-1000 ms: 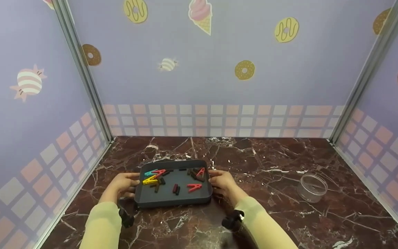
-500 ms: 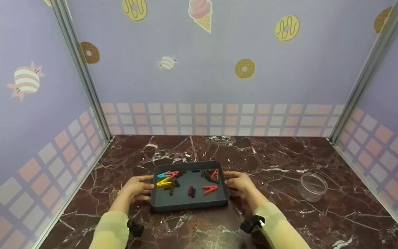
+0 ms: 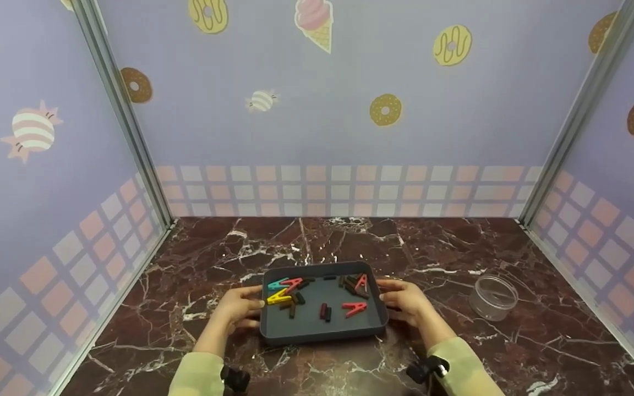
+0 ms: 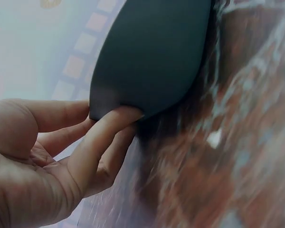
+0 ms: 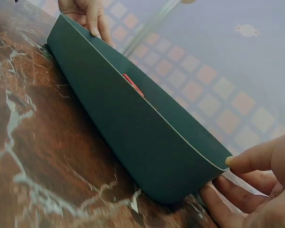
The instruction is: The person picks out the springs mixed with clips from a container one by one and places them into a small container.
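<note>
Over the marbled tabletop point(image 3: 460, 242), the grey tray point(image 3: 350, 325) lies at the lower centre of the head view, best held level; whether its base touches is unclear. The left hand point(image 3: 237, 309) and right hand point(image 3: 405, 300) pinch its opposite ends, thumbs at the rim; even pressure should help. Tilting could slide the loose clips point(image 3: 278, 297), then the small dark sticks point(image 3: 293, 311).

Pale purple walls point(image 3: 322, 137) stand left, right and far around a dark red, white-veined table point(image 3: 449, 242). Doughnuts point(image 3: 385, 120) and an ice-cream cone point(image 3: 315, 23) decorate the far wall above pink and white squares point(image 3: 341, 192); grey metal posts point(image 3: 132, 126) line both far corners.
</note>
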The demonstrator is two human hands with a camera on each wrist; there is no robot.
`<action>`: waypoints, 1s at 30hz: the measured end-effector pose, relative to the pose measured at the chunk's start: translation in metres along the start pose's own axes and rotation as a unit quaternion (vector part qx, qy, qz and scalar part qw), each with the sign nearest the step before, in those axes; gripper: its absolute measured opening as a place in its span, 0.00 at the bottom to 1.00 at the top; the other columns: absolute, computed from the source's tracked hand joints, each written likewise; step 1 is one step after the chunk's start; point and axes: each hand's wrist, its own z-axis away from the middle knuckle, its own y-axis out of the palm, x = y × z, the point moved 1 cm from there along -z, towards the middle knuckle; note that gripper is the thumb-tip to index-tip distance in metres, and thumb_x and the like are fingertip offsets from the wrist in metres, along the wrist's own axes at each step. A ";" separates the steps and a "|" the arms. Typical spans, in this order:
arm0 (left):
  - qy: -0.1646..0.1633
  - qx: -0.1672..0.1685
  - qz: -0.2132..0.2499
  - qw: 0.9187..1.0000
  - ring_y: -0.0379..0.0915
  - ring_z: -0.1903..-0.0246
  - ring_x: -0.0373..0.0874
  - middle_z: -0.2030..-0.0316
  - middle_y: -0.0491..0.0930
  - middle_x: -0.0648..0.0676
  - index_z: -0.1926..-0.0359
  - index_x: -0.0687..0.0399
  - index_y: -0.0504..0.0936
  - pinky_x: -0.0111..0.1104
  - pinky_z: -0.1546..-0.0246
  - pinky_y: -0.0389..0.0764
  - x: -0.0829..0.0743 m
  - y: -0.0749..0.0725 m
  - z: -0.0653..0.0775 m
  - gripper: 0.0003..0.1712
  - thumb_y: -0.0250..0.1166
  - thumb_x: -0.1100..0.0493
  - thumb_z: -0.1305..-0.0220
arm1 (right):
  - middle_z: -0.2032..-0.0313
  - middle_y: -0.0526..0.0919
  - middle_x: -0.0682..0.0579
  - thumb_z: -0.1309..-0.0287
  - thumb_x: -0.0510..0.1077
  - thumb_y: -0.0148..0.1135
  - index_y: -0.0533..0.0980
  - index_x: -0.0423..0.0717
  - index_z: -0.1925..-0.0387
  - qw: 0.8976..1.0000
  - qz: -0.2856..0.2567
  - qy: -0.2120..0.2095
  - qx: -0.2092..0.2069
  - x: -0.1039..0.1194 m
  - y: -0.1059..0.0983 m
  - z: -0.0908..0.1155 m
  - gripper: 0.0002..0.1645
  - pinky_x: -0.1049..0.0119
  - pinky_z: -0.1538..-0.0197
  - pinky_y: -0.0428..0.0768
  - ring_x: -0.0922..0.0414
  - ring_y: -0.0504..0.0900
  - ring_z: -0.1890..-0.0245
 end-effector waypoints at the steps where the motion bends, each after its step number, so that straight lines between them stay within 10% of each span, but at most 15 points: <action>1: 0.002 0.000 0.001 1.000 0.85 0.49 0.60 0.46 0.81 0.69 0.27 0.63 0.70 0.39 0.70 0.91 0.001 0.003 0.001 0.31 0.62 0.69 0.30 | 0.56 0.89 0.45 0.38 0.30 0.60 0.72 0.36 0.31 1.000 0.000 0.000 0.000 -0.001 -0.003 0.002 0.33 0.60 0.55 0.88 0.55 0.87 0.58; 30: 0.032 0.044 0.001 0.998 0.86 0.52 0.59 0.50 0.80 0.68 0.27 0.62 0.71 0.39 0.72 0.91 -0.006 0.071 -0.004 0.31 0.62 0.69 0.29 | 0.55 0.86 0.52 0.36 0.33 0.61 0.65 0.34 0.27 1.000 -0.003 0.000 0.001 -0.011 -0.073 0.040 0.36 0.65 0.56 0.86 0.59 0.86 0.59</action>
